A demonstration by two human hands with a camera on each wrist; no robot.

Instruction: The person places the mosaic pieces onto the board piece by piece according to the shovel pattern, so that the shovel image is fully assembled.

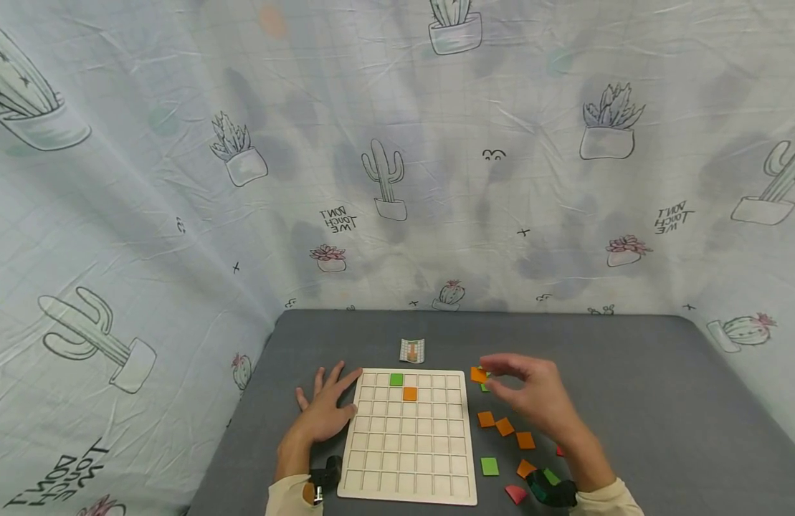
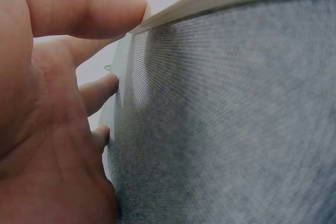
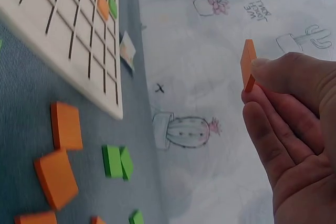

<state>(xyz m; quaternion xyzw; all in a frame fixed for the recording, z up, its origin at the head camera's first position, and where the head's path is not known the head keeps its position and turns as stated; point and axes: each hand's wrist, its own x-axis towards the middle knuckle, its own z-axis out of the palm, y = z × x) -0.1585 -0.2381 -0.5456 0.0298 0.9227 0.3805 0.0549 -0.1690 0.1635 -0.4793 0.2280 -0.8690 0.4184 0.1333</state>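
- Head view: a grey table (image 1: 636, 401) carries a pale grid board (image 1: 410, 433); beyond and left of the board hangs wrinkled white cloth (image 1: 436, 107) printed with potted cacti and succulents.
- The board's cells near its far edge hold a green square tile (image 1: 396, 380) and, one row nearer and one column to the right, an orange square tile (image 1: 410, 393).
- Just beyond the board's far edge lies a small printed card (image 1: 412, 351) with a grid and an orange figure.
- Right of the board are loose orange tiles (image 1: 505, 426), a loose green tile (image 1: 489, 466) and a red piece (image 1: 516, 494).
- Lettering (image 1: 338, 218) on the cloth beyond the board is reversed and seems to read "DON'T TOUCH ME".
- The left hand (image 1: 325, 412) is spread at the board's left edge, grasping nothing; the right hand (image 1: 532, 390), right of the board's far corner, has thumb and fingers narrowed on a pinched orange tile (image 1: 478, 375).
- Left wrist view: the thumb tip touches the board's edge, other fingers extended.
- Right wrist view: the pinched tile stands edge-on between thumb and fingertip, clear of the board; two green pieces (image 3: 112, 161) lie together beyond the board's side.
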